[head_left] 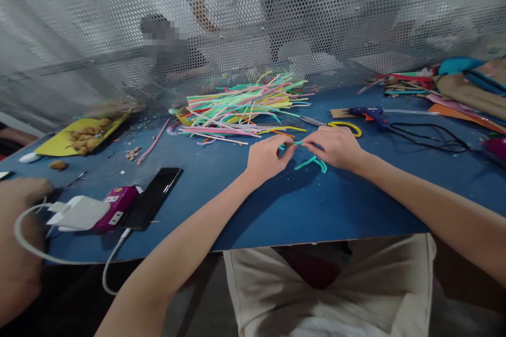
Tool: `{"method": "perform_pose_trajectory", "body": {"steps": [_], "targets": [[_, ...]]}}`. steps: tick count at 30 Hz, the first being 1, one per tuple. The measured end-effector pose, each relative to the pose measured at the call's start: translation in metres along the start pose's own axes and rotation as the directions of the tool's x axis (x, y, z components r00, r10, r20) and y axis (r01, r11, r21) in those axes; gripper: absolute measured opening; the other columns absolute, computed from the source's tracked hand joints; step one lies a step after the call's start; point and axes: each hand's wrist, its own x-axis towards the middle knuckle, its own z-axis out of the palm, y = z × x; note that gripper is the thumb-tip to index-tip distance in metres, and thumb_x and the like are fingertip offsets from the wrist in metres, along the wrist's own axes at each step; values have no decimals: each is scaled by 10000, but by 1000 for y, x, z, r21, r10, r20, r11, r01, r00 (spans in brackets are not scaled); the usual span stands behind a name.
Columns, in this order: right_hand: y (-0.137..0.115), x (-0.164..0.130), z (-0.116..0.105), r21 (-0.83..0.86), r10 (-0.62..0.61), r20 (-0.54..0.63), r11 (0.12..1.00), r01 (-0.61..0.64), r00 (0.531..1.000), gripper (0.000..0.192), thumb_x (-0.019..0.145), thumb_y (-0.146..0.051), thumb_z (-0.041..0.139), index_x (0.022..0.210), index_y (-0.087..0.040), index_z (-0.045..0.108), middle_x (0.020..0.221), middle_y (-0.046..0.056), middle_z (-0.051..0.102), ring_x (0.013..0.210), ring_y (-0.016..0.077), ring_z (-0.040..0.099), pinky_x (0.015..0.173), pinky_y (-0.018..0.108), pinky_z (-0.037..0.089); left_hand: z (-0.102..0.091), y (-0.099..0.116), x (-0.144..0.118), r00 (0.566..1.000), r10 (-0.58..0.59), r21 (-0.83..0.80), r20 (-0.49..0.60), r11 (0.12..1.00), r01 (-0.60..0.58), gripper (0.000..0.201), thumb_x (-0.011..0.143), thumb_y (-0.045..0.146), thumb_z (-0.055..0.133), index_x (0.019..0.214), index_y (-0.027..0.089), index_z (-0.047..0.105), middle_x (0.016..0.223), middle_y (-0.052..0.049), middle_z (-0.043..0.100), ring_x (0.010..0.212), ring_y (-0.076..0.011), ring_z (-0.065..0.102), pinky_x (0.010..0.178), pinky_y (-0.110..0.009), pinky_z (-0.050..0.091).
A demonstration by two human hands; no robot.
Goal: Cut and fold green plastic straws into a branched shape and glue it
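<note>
Both my hands pinch one teal pipe cleaner (298, 143) just above the blue table. My left hand (269, 157) is closed on its left part, and my right hand (334, 146) grips the other side a short way off. Between and below them lies a bent teal pipe cleaner piece (316, 163) on the table; whether it joins the held one is hard to make out. Yellow-handled scissors (348, 126) rest right behind my right hand. A large heap of pastel pipe cleaners (245, 108) spreads out beyond my hands.
A glue gun (371, 115) with a black cord lies at right. On the left are a phone (156, 197), a purple power strip (118, 208) with a white charger, and a yellow tray (53, 145) of brown pieces. Another person's arm (19, 242) reaches in. Perforated metal mesh (237, 5) stands behind.
</note>
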Motion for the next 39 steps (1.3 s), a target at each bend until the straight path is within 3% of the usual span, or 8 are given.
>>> {"method": "perform_pose_trajectory", "body": {"steps": [4, 11, 18, 26, 32, 36, 39], "targets": [[0, 0, -1, -42, -49, -14, 998, 49, 999, 261, 1023, -354, 534, 1003, -204, 746, 873, 47, 767, 797, 181, 660, 718, 311, 446, 1, -1, -1, 1000, 22, -5, -15, 1000, -22, 198, 982, 365, 585, 973, 247, 743, 906, 9, 780, 636, -99, 631, 649, -253, 437], [-13, 3, -4, -125, 63, -124, 989, -78, 990, 257, 979, -336, 561, 819, -191, 700, 674, 16, 692, 666, 155, 620, 632, 299, 371, 1, 5, -2, 992, 91, -4, -88, 996, -92, 168, 951, 300, 598, 849, 211, 698, 783, 13, 751, 605, -83, 617, 596, -234, 393], [-21, 7, -12, -125, 59, -160, 989, -79, 985, 232, 967, -317, 569, 810, -188, 682, 650, 3, 681, 632, 143, 598, 636, 296, 371, -4, 11, -1, 977, 130, 26, -171, 992, -127, 145, 924, 271, 611, 804, 199, 650, 673, 41, 681, 551, -66, 572, 564, -226, 352], [-5, 4, -22, -88, 134, -206, 984, -155, 969, 186, 925, -280, 583, 788, -192, 674, 638, -3, 649, 578, 135, 567, 606, 285, 367, -7, 6, -2, 976, 79, -20, -205, 996, -85, 148, 902, 245, 611, 764, 191, 606, 633, 43, 629, 529, -69, 544, 564, -228, 349], [-3, 2, -18, 43, 42, -78, 998, -39, 996, 245, 935, -395, 636, 1081, -217, 720, 835, -2, 767, 756, 169, 698, 698, 288, 438, -5, 8, -2, 978, 122, 10, -169, 992, -122, 100, 883, 221, 620, 784, 203, 620, 663, 49, 651, 548, -68, 563, 559, -228, 348], [-4, 2, -14, 5, -11, -68, 1000, 11, 998, 218, 994, -346, 567, 1013, -223, 746, 915, 18, 795, 804, 172, 714, 712, 292, 435, -4, 8, -3, 979, 143, 11, -148, 990, -143, 90, 875, 214, 630, 786, 206, 624, 662, 53, 644, 552, -67, 568, 552, -229, 347], [-2, 2, -14, -52, -62, -58, 997, 59, 996, 247, 1004, -355, 557, 947, -210, 748, 856, 29, 784, 764, 169, 697, 703, 295, 421, -4, 8, -4, 981, 136, 9, -137, 991, -136, 89, 878, 212, 630, 790, 206, 624, 659, 55, 639, 553, -67, 568, 557, -230, 351]]}}
